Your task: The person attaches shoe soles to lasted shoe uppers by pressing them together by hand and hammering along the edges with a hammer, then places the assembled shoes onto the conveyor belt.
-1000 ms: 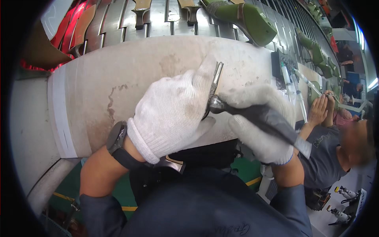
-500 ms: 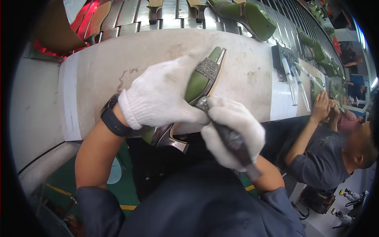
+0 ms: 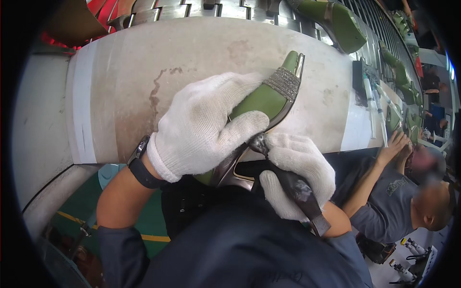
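Note:
A green high-heeled shoe [image 3: 263, 102] with a glittery grey band across its front lies slantwise over the near edge of the bench, toe pointing away. My left hand [image 3: 199, 122], in a white knit glove, is wrapped around its middle, the thumb pressed along the green upper. In my right hand [image 3: 305, 165], gloved too, is a dark hand tool [image 3: 298, 191] with a shiny rounded head and a flat far end. The tool's head is against or very near the sole edge, just below my left thumb. The heel [image 3: 235, 180] hangs toward my body, partly hidden.
Along the far side runs a metal slat conveyor [image 3: 187, 10] carrying other green shoes [image 3: 338, 26]. A dark box [image 3: 359, 79] and several syringe-like tubes [image 3: 372, 103] are at the bench's right. Beyond them a co-worker's hands [image 3: 396, 144] handle a green piece. A pale wall panel [image 3: 41, 110] borders the left.
The shoe and both hands have shifted right in view. My left thumb has come up onto the green upper. The tool stays at the sole edge and looks less blurred.

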{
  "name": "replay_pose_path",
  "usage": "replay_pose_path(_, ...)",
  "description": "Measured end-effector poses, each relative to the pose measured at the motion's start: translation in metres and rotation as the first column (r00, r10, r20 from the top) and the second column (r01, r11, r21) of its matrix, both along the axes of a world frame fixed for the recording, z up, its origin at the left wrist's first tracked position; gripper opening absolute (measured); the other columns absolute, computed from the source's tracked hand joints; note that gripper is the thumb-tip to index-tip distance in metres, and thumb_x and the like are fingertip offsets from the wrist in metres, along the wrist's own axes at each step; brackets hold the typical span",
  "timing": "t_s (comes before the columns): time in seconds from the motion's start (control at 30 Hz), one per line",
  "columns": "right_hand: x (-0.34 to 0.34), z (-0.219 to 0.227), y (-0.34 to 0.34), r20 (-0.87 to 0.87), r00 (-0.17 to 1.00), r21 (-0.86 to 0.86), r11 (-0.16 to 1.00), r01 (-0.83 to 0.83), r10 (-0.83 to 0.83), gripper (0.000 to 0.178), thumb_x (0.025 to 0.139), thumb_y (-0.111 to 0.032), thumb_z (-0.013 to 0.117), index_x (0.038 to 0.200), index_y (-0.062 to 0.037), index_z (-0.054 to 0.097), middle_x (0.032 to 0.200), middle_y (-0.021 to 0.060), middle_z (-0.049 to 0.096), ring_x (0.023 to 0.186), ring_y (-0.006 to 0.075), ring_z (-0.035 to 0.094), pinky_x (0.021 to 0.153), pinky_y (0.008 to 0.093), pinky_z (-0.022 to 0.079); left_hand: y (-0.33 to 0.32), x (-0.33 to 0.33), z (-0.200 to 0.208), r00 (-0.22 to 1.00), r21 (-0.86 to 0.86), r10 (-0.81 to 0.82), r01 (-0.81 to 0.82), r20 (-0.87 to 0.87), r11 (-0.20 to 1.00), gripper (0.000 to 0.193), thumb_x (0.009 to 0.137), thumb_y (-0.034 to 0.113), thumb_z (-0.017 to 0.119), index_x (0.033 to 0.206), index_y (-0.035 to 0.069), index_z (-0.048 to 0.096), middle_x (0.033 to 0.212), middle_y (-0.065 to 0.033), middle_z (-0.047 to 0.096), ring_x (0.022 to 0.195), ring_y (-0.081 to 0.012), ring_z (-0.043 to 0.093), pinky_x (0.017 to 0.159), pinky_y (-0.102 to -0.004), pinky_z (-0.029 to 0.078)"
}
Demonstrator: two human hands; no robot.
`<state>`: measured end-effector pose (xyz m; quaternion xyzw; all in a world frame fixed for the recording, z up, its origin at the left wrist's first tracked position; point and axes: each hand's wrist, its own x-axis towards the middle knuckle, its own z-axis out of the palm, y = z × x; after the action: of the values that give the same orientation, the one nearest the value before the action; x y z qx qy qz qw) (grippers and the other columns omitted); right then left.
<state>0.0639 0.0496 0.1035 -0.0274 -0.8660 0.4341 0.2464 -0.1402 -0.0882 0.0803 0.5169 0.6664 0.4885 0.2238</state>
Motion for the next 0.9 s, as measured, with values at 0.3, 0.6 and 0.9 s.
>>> replay_pose_path(0.3,-0.004,0.014,-0.013,0.043,0.999,0.171,0.985,0.018,-0.026,0.037,0.077,0.004,0.088,0.111,-0.0005,0.074,0.112,0.0192,0.079,0.103,0.0396,0.079,0.092,0.0436,0.064,0.002,0.002,-0.001,0.998,0.027,0.028,-0.026,-0.055,0.999,0.053,0.102,0.019,0.075,0.147,-0.006,0.064,0.123,-0.0251,0.074,0.11,-0.0406,0.075,0.097,-0.0435,0.058)
replay_pose_path(0.6,0.004,0.01,-0.013,0.111,0.994,-0.14,0.99,0.02,-0.005,0.04,0.082,0.009,0.086,0.119,0.0,0.073,0.115,0.0209,0.079,0.107,0.0352,0.08,0.094,0.0439,0.064,0.0,0.005,-0.005,0.996,0.056,0.066,-0.063,-0.066,0.996,0.051,0.102,0.017,0.075,0.146,-0.005,0.065,0.125,-0.024,0.074,0.112,-0.0388,0.075,0.098,-0.0427,0.058)
replay_pose_path(0.9,0.005,0.006,-0.011,0.062,0.998,-0.198,0.98,0.003,0.009,0.035,0.08,0.006,0.088,0.111,-0.0009,0.075,0.111,0.0181,0.08,0.102,0.0363,0.081,0.09,0.0414,0.065,0.006,0.006,0.007,0.999,0.0,0.042,-0.042,-0.006,0.999,0.049,0.103,0.014,0.072,0.146,-0.007,0.064,0.127,-0.0244,0.074,0.115,-0.0373,0.075,0.102,-0.0411,0.057)
